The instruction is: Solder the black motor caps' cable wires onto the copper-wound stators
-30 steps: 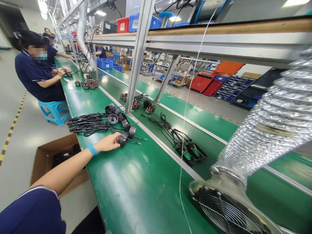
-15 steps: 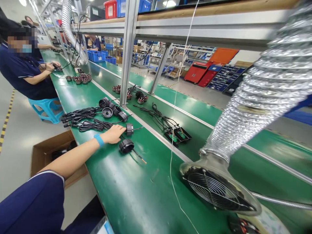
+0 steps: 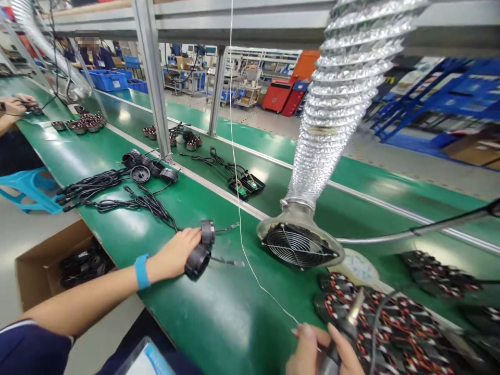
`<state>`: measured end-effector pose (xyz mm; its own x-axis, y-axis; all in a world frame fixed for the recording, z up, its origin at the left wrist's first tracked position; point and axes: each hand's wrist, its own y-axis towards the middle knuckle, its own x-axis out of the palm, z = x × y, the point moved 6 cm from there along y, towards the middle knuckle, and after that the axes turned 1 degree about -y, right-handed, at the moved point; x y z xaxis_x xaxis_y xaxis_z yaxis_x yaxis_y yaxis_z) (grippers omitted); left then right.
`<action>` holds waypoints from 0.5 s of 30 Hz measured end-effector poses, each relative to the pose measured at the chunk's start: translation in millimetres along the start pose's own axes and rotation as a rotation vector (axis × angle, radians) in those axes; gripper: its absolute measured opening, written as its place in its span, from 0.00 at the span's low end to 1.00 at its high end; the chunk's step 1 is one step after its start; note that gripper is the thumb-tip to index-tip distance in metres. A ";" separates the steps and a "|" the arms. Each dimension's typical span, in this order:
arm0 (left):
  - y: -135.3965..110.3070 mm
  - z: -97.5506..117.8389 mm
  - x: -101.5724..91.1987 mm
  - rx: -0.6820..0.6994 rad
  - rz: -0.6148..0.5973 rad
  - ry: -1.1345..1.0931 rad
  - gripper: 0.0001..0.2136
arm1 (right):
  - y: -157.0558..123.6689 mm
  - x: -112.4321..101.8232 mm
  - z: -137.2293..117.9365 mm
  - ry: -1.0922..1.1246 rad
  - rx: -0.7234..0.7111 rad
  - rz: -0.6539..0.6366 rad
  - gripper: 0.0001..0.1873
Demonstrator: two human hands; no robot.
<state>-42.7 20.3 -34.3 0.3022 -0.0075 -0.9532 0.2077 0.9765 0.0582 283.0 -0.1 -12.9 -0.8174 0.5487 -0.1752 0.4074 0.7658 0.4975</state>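
My left hand (image 3: pixel 175 255) is closed around two black ribbed round housings (image 3: pixel 197 261), over the near half of the bench. Short cable ends with bare wires stick out of them to the right, and black cables trail away behind my fingers. At the lower right my right hand (image 3: pixel 312 350) is wrapped round a soldering iron (image 3: pixel 353 312), its metal tip pointing up. A thin pale wire (image 3: pixel 250 276) hangs from above and runs to the fingertips of that hand. Just beyond the iron lie many round parts with red, black and white wires (image 3: pixel 390 328).
A fume-extractor hood (image 3: pixel 299 245) on a silver duct hangs over the bench (image 3: pixel 234 323). More black housings (image 3: pixel 140 173) with bundled cables (image 3: pixel 97 182) lie at the left. A metal post (image 3: pixel 150 78) rises behind them. A cardboard box (image 3: pixel 39 265) stands below the edge.
The view has swung right. My left hand has gathered two housings and drawn them nearer. My right hand has come into view with the soldering iron and the pale wire.
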 end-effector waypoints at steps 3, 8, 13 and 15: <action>-25.6 53.0 18.2 0.108 -0.088 -0.011 0.31 | 3.4 -1.4 -5.2 0.014 -0.032 0.022 0.17; -25.5 96.0 -3.2 0.372 -0.258 -0.135 0.30 | 6.5 -5.7 -5.8 0.076 -0.147 0.072 0.18; 21.5 9.8 -46.2 0.131 -0.168 0.062 0.28 | 8.3 -8.5 -10.6 0.090 -0.184 0.120 0.19; 33.4 -29.6 -46.3 -0.010 -0.298 0.220 0.25 | 8.6 -8.5 -12.0 0.102 -0.177 0.124 0.19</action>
<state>-77.3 59.6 3.0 0.0223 -0.2459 -0.9690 0.2470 0.9406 -0.2330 288.6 -2.2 3.1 -0.8064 0.5910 -0.0213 0.4365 0.6191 0.6529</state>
